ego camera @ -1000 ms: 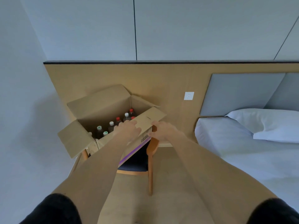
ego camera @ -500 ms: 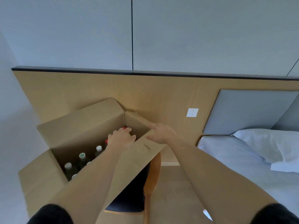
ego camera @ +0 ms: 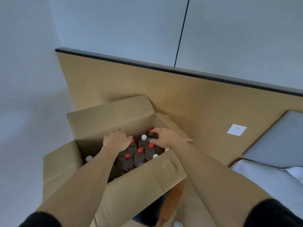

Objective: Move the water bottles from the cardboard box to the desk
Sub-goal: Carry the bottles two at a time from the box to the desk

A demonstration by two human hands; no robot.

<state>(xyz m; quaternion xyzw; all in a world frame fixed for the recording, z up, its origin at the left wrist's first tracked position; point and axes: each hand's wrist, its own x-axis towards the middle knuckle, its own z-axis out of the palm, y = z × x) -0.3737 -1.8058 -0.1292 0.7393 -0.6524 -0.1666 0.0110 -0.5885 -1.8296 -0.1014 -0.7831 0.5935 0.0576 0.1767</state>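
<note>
An open cardboard box (ego camera: pixel 141 185) sits on a chair below me, its flaps folded out. Inside stand several clear water bottles, some with red caps (ego camera: pixel 140 150) and some with white caps (ego camera: pixel 144 137). My right hand (ego camera: pixel 165 138) is inside the box at the far right corner, thumb and forefinger closed on either side of a red-capped bottle (ego camera: pixel 150 134). My left hand (ego camera: pixel 116 139) is palm down over the bottles in the middle of the box, fingers curled. What lies under it is hidden. No desk is in view.
The box rests on a wooden chair (ego camera: pixel 173 199) with a dark seat. A wood wall panel (ego camera: pixel 188 99) with a white socket (ego camera: pixel 236 129) runs behind. A bed (ego camera: pixel 270 182) with a grey headboard (ego camera: pixel 278 141) is at the right. A white wall is close on the left.
I have come closer and look down into the box. Both hands went from the front flap and rim down inside; the right hand closed around a red-capped bottle.
</note>
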